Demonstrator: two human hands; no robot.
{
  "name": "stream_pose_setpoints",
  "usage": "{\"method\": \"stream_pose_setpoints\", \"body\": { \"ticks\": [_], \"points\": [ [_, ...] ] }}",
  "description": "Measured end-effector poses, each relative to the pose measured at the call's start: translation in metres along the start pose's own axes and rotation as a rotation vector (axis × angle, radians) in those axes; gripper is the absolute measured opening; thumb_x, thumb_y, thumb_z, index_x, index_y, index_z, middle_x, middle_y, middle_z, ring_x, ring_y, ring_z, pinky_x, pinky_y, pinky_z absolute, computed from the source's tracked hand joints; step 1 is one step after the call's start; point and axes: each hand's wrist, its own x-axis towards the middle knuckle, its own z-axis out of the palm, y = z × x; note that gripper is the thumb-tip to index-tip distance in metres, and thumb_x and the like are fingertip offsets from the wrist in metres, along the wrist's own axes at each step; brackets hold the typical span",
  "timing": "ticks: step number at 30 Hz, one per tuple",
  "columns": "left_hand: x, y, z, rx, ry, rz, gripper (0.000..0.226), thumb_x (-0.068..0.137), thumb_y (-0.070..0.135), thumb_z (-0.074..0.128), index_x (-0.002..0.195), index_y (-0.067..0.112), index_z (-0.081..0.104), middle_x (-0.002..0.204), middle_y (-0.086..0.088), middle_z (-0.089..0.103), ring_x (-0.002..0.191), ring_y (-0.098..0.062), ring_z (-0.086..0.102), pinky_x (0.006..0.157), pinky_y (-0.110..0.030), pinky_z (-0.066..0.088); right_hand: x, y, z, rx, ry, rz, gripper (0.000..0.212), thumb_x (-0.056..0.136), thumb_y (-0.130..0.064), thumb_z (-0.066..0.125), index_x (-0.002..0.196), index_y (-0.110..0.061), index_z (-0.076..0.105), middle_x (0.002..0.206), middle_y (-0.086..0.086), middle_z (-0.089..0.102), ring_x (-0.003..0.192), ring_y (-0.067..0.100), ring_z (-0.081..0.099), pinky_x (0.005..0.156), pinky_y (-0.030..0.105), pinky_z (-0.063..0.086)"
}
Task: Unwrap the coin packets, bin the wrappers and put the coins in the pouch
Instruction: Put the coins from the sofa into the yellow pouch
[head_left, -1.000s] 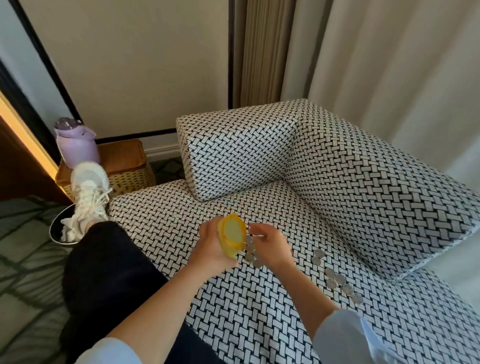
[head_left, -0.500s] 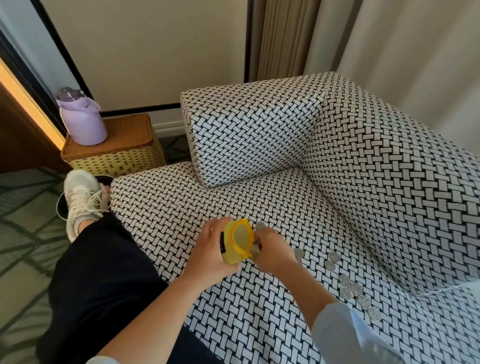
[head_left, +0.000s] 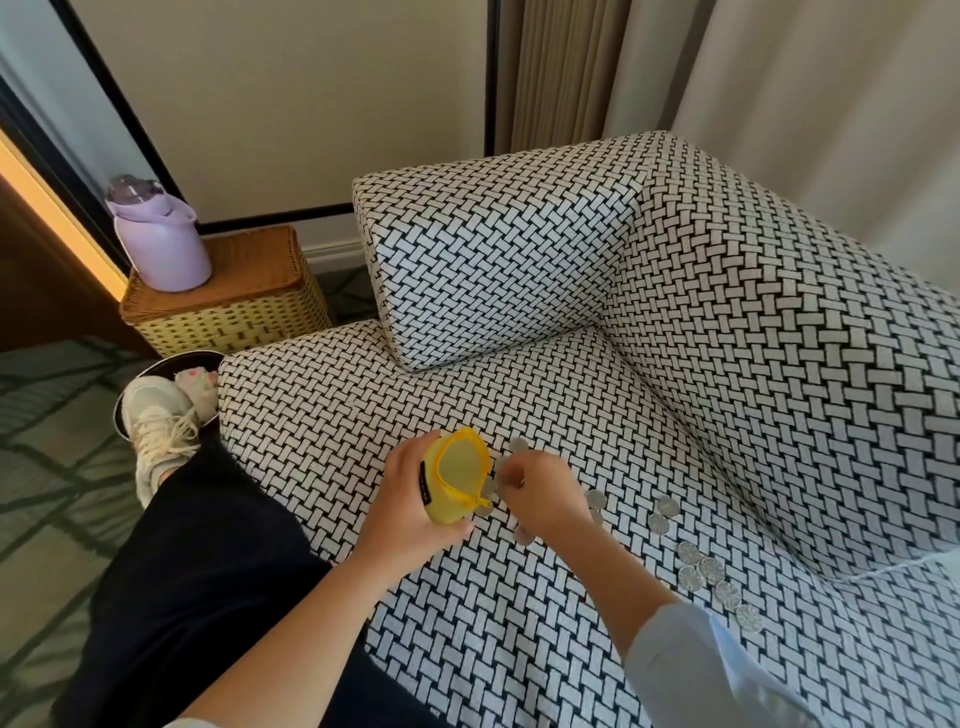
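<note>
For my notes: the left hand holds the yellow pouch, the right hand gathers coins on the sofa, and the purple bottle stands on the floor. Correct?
No. The head view shows the purple bottle standing on the wicker box instead. The rest is right.

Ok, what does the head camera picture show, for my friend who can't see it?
A person's left hand holds an open yellow pouch above a black-and-white woven sofa while the right hand picks up silver coins lying on the seat. A lilac bottle stands on a wicker box beside it.
</note>
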Motion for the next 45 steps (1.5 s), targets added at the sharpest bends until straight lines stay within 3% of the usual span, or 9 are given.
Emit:
{"method": "stream_pose_setpoints", "body": {
  "ticks": [4, 9, 13, 15, 19, 23, 35, 42, 45],
  "points": [
    [-0.001, 0.002, 0.001, 0.01, 0.016, 0.011, 0.101, 0.059, 0.035, 0.086, 0.14, 0.039, 0.027, 0.135, 0.017, 0.026, 0.121, -0.007, 0.043, 0.097, -0.028, 0.039, 0.0, -0.012, -0.005, 0.37, 0.296, -0.065, 0.012, 0.089, -0.015, 0.06, 0.091, -0.024, 0.068, 0.077, -0.013, 0.064, 0.051, 0.002, 0.053, 0.05, 0.018, 0.044],
    [-0.001, 0.002, 0.0, -0.022, 0.006, 0.004, 0.1, 0.059, 0.04, 0.083, 0.141, 0.039, 0.026, 0.134, 0.018, 0.026, 0.12, -0.008, 0.046, 0.097, -0.03, 0.043, -0.001, -0.031, -0.007, 0.481, 0.149, -0.223, 0.015, 0.081, -0.021, 0.072, 0.089, -0.034, 0.071, 0.08, -0.014, 0.068, 0.055, -0.001, 0.052, 0.056, 0.018, 0.049],
    [-0.001, 0.001, 0.0, -0.051, 0.028, 0.007, 0.096, 0.058, 0.039, 0.083, 0.138, 0.038, 0.031, 0.133, 0.013, 0.03, 0.115, 0.0, 0.047, 0.091, -0.028, 0.047, 0.006, -0.029, -0.005, 0.556, 0.298, -0.141, 0.016, 0.09, -0.018, 0.061, 0.096, -0.029, 0.07, 0.082, -0.014, 0.067, 0.049, 0.001, 0.049, 0.051, 0.023, 0.048],
    [-0.002, 0.0, -0.001, -0.054, 0.044, 0.007, 0.094, 0.058, 0.037, 0.083, 0.137, 0.039, 0.032, 0.133, 0.013, 0.03, 0.113, 0.005, 0.045, 0.087, -0.025, 0.047, 0.009, -0.021, -0.004, 0.464, 0.276, -0.055, 0.022, 0.093, -0.012, 0.053, 0.1, -0.027, 0.067, 0.09, -0.011, 0.066, 0.046, 0.003, 0.049, 0.046, 0.025, 0.046],
    [-0.004, -0.003, -0.001, -0.07, 0.056, 0.019, 0.093, 0.059, 0.033, 0.084, 0.137, 0.038, 0.033, 0.133, 0.013, 0.031, 0.113, 0.01, 0.045, 0.083, -0.019, 0.047, 0.006, -0.008, 0.004, 0.11, -0.058, -0.003, 0.025, 0.089, -0.015, 0.055, 0.111, -0.025, 0.06, 0.102, -0.011, 0.059, 0.058, 0.014, 0.063, 0.042, 0.027, 0.053],
    [-0.003, -0.004, -0.001, -0.064, 0.058, 0.028, 0.094, 0.059, 0.03, 0.085, 0.137, 0.038, 0.033, 0.133, 0.013, 0.031, 0.112, 0.015, 0.043, 0.077, -0.014, 0.045, 0.003, -0.005, 0.014, -0.189, -0.117, -0.16, 0.032, 0.082, -0.017, 0.062, 0.113, -0.024, 0.062, 0.11, -0.006, 0.048, 0.097, 0.014, 0.054, 0.078, 0.035, 0.057],
    [-0.004, -0.005, -0.002, -0.051, 0.061, 0.025, 0.093, 0.059, 0.03, 0.084, 0.136, 0.039, 0.032, 0.131, 0.01, 0.033, 0.106, 0.018, 0.042, 0.074, -0.018, 0.047, 0.009, -0.007, 0.016, -0.143, -0.132, -0.135, 0.014, 0.085, -0.014, 0.06, 0.092, -0.02, 0.072, 0.094, -0.001, 0.067, 0.084, 0.019, 0.065, 0.076, 0.037, 0.058],
    [-0.002, -0.004, 0.003, 0.015, 0.092, 0.038, 0.095, 0.057, 0.033, 0.084, 0.138, 0.034, 0.033, 0.133, 0.01, 0.033, 0.116, -0.007, 0.047, 0.092, -0.028, 0.047, 0.005, -0.014, -0.002, 0.342, 0.287, -0.073, 0.015, 0.085, -0.016, 0.066, 0.082, -0.03, 0.064, 0.071, -0.011, 0.066, 0.062, 0.008, 0.062, 0.054, 0.022, 0.053],
    [0.003, 0.001, 0.007, 0.02, 0.114, 0.041, 0.094, 0.057, 0.03, 0.085, 0.136, 0.033, 0.034, 0.13, 0.013, 0.032, 0.118, -0.012, 0.045, 0.095, -0.035, 0.046, 0.004, -0.025, -0.011, 0.478, 0.251, -0.126, 0.013, 0.081, -0.016, 0.069, 0.082, -0.029, 0.068, 0.073, -0.007, 0.068, 0.059, 0.011, 0.06, 0.056, 0.028, 0.053]
  ]
}}
